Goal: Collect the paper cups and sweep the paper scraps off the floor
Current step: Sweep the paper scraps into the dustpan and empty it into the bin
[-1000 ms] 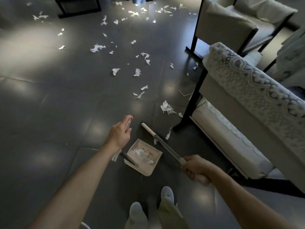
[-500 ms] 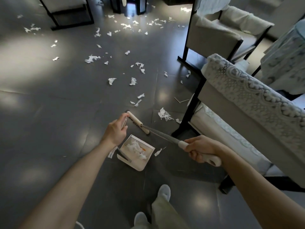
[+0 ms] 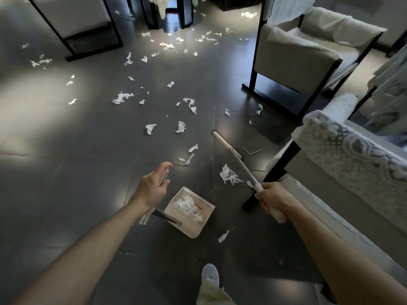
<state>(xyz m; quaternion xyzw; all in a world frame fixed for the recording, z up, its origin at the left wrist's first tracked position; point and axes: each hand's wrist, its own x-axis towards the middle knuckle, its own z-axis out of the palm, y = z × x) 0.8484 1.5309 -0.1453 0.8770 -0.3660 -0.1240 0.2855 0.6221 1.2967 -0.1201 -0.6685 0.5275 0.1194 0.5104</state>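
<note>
My left hand (image 3: 154, 186) grips the thin upright handle of a beige dustpan (image 3: 189, 211) that stands on the dark floor and holds white scraps and something orange. My right hand (image 3: 272, 200) grips the white grip of a broom (image 3: 229, 149); its head rests on the floor ahead, beyond a clump of torn paper (image 3: 229, 176). Several more paper scraps (image 3: 180, 127) lie scattered across the floor ahead, and one scrap (image 3: 223, 235) lies just right of the pan. No paper cup shows.
A sofa with a lace cover (image 3: 352, 155) and black legs stands close on my right. An armchair (image 3: 304, 51) stands behind it, another chair (image 3: 72, 20) at the far left. My slippered foot (image 3: 210, 274) is below the pan.
The broom head has swung from beside my left hand out to the right and forward, past the paper clump. My view has tilted up and the dustpan has stayed put.
</note>
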